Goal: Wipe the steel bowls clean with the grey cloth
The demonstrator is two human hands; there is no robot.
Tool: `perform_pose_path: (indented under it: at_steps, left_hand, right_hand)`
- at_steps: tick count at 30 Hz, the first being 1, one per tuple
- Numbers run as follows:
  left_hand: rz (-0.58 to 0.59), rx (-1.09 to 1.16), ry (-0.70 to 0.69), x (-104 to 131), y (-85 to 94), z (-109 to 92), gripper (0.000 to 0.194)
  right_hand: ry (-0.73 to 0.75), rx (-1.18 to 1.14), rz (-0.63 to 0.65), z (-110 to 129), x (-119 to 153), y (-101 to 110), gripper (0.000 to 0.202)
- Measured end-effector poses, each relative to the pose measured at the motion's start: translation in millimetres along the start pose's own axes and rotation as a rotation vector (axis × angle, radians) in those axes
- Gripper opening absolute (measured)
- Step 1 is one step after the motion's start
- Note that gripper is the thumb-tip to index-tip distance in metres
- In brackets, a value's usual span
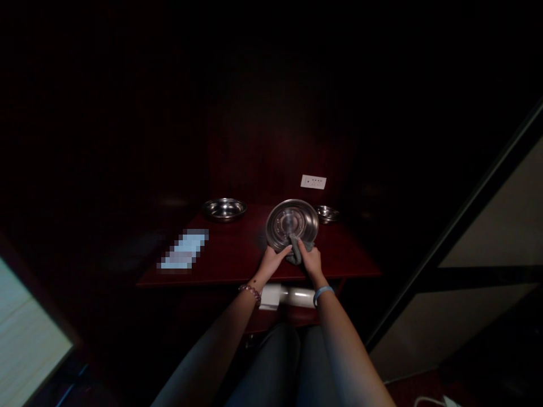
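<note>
1. Two hands grip at the near edge of one steel bowl (292,210). The left hand (275,261) is closed on the rim, thumb on top, its fingers mostly hidden beneath. The right hand (313,260) is closed around a grey cloth (295,254), bunched at the same rim.
2. The bowl is tilted up, its inside facing the person, raised just beyond the fingers. The cloth touches its near side. How much of its surface has been gone over, and how much remains, cannot be told; no clear line parts a treated area from an untreated one.
3. Beyond and to the left of the hands, a shallow steel dish (224,210) sits upright on the red table (233,249). Beyond and to the right are small bowls (327,215), seemingly nested. Neither hand touches these, and their finish gives no sure sign of progress.
4. Farther left of the hands lies a pale, blurred-out oblong (184,251).
5. Below the hands, under the tabletop, are a white box (270,296) and a pale tube (298,297).
6. Past the right hand, a white plate (313,182) shows on the back wall. Nothing visibly blocks the hands, though dim light hides detail.
</note>
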State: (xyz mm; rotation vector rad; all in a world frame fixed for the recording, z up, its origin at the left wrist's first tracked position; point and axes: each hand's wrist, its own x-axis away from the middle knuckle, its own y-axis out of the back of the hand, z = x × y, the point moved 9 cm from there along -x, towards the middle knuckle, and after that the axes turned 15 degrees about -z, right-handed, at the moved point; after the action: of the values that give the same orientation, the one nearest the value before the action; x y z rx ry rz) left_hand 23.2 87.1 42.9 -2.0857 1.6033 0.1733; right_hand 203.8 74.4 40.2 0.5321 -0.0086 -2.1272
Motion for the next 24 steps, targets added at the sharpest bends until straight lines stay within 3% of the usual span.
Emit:
perform_pose_path:
  at_steps: [7,12,19,24]
  left_hand:
    - [-0.021,-0.049,-0.058,-3.8,4.7,5.4,0.043]
    - [-0.024,-0.084,-0.081,-2.2,5.2,2.8,0.043]
    - [-0.045,-0.109,-0.091,0.9,6.6,-1.7,0.043]
    - [-0.053,-0.089,-0.065,-0.1,5.7,-0.2,0.039]
  right_hand:
    - [-0.042,0.076,0.098,3.1,4.5,-4.7,0.061]
    - [-0.019,0.115,0.163,2.9,5.5,-10.7,0.053]
    - [-0.068,-0.326,0.28,5.2,4.7,-23.1,0.053]
    - [-0.1,-0.395,0.273,-1.0,0.7,-24.2,0.053]
